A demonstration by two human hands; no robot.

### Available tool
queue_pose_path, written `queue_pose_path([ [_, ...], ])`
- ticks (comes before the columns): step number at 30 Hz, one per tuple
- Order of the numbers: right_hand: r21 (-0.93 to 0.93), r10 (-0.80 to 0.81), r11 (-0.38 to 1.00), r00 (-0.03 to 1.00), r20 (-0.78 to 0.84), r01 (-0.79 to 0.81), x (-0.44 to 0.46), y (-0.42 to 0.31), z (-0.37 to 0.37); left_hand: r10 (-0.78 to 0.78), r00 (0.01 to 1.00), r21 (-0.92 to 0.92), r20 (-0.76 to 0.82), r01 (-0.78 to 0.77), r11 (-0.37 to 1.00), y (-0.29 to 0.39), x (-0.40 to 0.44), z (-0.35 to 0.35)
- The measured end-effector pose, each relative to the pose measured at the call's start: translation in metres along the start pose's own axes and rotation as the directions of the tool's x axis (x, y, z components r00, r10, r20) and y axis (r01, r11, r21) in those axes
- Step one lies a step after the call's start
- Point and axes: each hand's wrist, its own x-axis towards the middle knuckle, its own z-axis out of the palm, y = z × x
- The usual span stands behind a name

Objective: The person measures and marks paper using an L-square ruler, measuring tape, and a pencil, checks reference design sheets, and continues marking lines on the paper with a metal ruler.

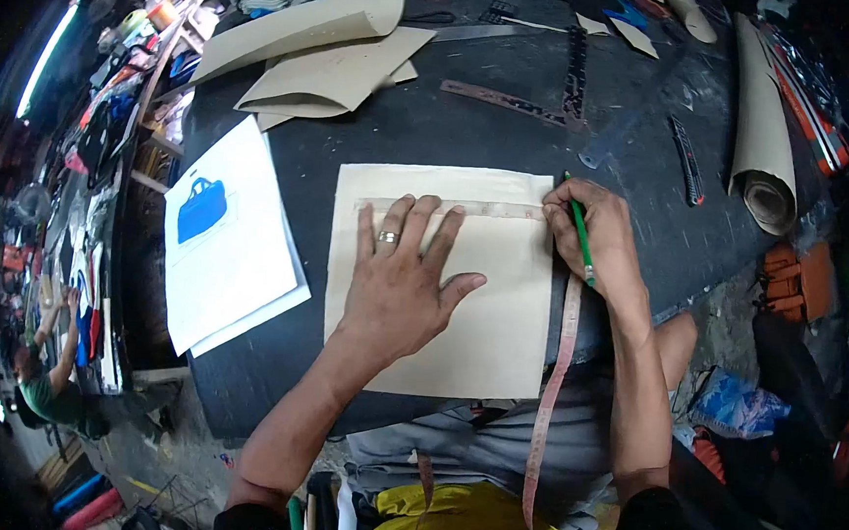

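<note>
A cream rectangular sheet (439,335) lies on the dark table in front of me. Across its upper part runs a thin, pale measuring strip (497,210). My left hand (399,273), with a ring on one finger, lies spread on the sheet, its fingertips on the strip. At the sheet's upper right edge, my right hand (599,233) holds a green pencil (578,231), and its fingertips are by the strip's right end. A pinkish measuring tape (555,373) hangs down from below my right hand toward my lap.
Printed pages (234,242) with a blue bag picture lie left. Folded brown paper (330,71) is at the upper left, a metal square ruler (575,79) at the back, a cutter (686,160) and a paper roll (764,131) right. A person (52,377) is far left.
</note>
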Motion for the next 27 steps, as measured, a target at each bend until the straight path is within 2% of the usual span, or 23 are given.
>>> queue_pose_path([
  [2, -0.007, 0.048, 0.999, 0.998, -0.045, -0.048, 0.0, -0.008, 0.003, -0.028, 1.0, -0.022, 0.0, 0.028, 0.999, -0.003, -0.004, -0.005],
  [4, -0.042, 0.155, 0.987, 0.988, -0.004, -0.155, 0.002, -0.019, -0.003, -0.024, 0.999, -0.024, -0.035, 0.023, 0.999, -0.004, -0.007, 0.001],
  [5, -0.026, 0.119, 0.993, 0.993, 0.013, -0.119, 0.003, -0.023, -0.003, -0.007, 0.998, -0.021, -0.067, 0.006, 1.0, -0.006, -0.007, 0.004],
  [7, -0.061, 0.086, 0.994, 0.985, -0.148, -0.096, 0.006, -0.031, -0.006, -0.023, 0.995, -0.036, -0.092, 0.02, 0.999, -0.008, -0.007, 0.003],
  [8, -0.063, 0.068, 0.995, 0.988, -0.135, -0.077, 0.011, -0.041, -0.006, -0.004, 0.995, -0.061, -0.104, -0.002, 0.998, -0.008, -0.007, 0.003],
  [11, 0.25, 0.184, 0.959, 0.963, -0.196, -0.132, 0.022, -0.076, -0.004, 0.008, 0.991, -0.095, -0.137, -0.021, 0.995, -0.008, -0.008, 0.002],
  [12, 0.25, 0.178, 0.96, 0.964, -0.196, -0.127, 0.025, -0.08, -0.001, 0.01, 0.989, -0.104, -0.15, -0.026, 0.994, -0.008, -0.008, 0.001],
  [15, 0.288, 0.036, 0.958, 0.998, -0.06, -0.017, 0.044, -0.088, 0.011, 0.007, 0.987, -0.127, -0.158, -0.027, 0.992, -0.008, -0.007, 0.0],
  [16, 0.285, 0.032, 0.959, 0.998, -0.058, -0.014, 0.049, -0.093, 0.018, 0.002, 0.989, -0.137, -0.147, -0.022, 0.99, -0.008, -0.008, 0.0],
  [18, 0.556, -0.007, 0.827, 0.986, 0.167, -0.088, 0.056, -0.105, 0.041, -0.005, 0.99, -0.152, -0.138, -0.016, 0.988, -0.008, -0.008, 0.003],
  [22, 0.555, -0.025, 0.823, 0.969, 0.247, -0.12, 0.07, -0.115, 0.089, 0.023, 0.972, -0.085, -0.233, -0.044, 0.995, -0.011, -0.008, 0.015],
  [25, 0.475, 0.021, 0.857, 0.935, 0.355, -0.2, 0.077, -0.115, 0.108, 0.006, 0.996, -0.157, -0.089, -0.02, 0.987, -0.01, -0.008, 0.009],
  [27, 0.453, 0.028, 0.868, 0.932, 0.362, -0.202, 0.077, -0.114, 0.112, 0.005, 0.998, -0.165, -0.062, -0.015, 0.986, -0.01, -0.007, 0.003],
])
